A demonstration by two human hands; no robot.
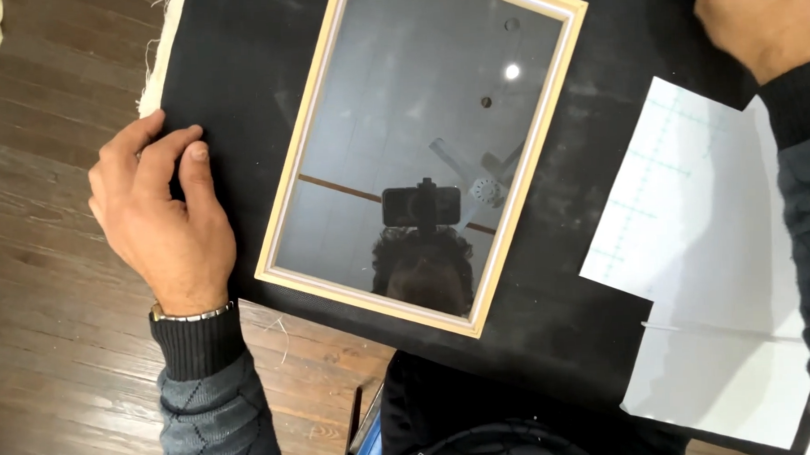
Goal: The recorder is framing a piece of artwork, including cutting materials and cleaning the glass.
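Glazed light-wood picture frame (420, 155) lying flat at the centre of the black surface (238, 72), left hand (158, 214) with fingers loosely curled and empty steadying the left edge; right hand (761, 13) mostly out of view, grip indeterminable; best handled by the rails, off the glass.

A white paper sheet (702, 244) with faint green printed lines lies on the black cloth (238, 72), to the right of the picture frame (420, 146). No packages, signs or screens show.
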